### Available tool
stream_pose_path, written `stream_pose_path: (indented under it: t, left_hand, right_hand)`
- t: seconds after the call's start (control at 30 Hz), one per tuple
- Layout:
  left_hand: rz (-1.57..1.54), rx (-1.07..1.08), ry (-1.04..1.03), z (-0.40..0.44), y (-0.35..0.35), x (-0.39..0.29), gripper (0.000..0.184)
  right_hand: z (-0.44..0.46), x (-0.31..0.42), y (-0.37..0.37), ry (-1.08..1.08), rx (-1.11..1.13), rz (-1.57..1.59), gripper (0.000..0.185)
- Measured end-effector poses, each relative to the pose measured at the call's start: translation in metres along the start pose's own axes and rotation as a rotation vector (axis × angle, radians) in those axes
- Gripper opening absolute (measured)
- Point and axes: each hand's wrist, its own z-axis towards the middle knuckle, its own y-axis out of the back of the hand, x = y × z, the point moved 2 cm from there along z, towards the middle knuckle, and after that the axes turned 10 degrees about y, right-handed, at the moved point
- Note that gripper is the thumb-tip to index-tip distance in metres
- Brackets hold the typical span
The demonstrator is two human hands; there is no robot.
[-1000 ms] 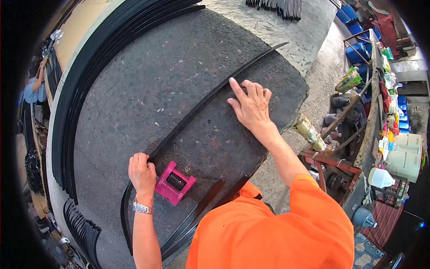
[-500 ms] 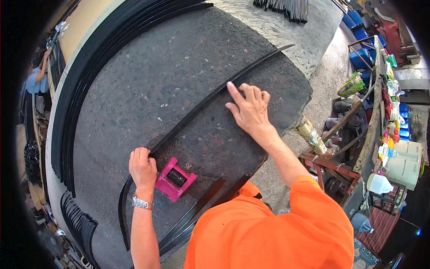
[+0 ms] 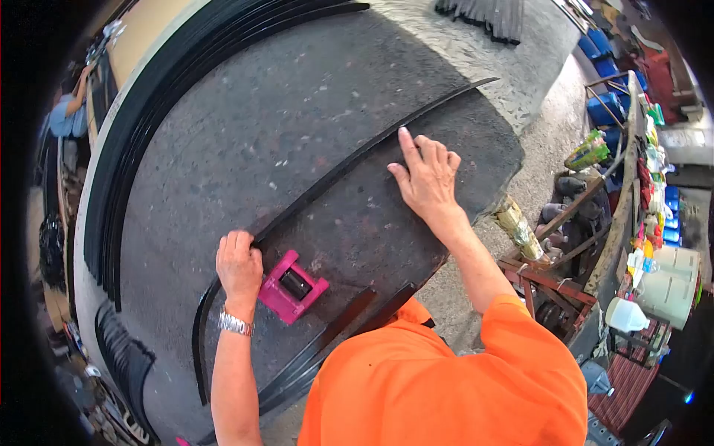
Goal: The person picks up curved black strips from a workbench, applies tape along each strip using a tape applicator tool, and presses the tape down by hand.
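A long, curved black strip [image 3: 327, 179] lies diagonally across the dark table [image 3: 223, 149]. My left hand [image 3: 239, 269], with a metal watch at its wrist, is closed around the strip near its lower part. The strip's end curves down to the left of that wrist. My right hand [image 3: 429, 177] has its fingers apart, the index fingertip touching the strip's near edge further up. Just right of my left hand sits a pink tool [image 3: 293, 286] with a black roller-like part in its middle.
Many curved black strips [image 3: 141, 119] line the table's far left edge. Shorter strips [image 3: 123, 357] lie at lower left, others [image 3: 327, 334] near my body. A dark bundle [image 3: 487, 16] is at the top. A person in blue [image 3: 67, 117] stands far left; shelves with bottles [image 3: 626, 315] are right.
My right index finger has slid a little up along the strip toward its far tip. The whole view has shifted slightly. My left hand still holds the strip.
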Motion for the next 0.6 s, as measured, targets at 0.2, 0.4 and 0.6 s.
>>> stream_pose_path:
  t: [0.2,0.4,0.6]
  left_hand:
    - [0.042,-0.009,0.000,-0.003,0.003,0.005,0.022]
    - [0.071,-0.006,0.060,-0.004,-0.001,0.003,0.018]
    - [0.053,-0.018,0.014,-0.002,0.000,0.005,0.020]
  right_hand:
    - [-0.021,0.084,0.025,0.277,0.126,0.343,0.047]
    - [-0.057,0.168,0.033,0.514,0.171,0.638,0.043]
    - [-0.056,0.173,0.035,0.526,0.201,0.654,0.040]
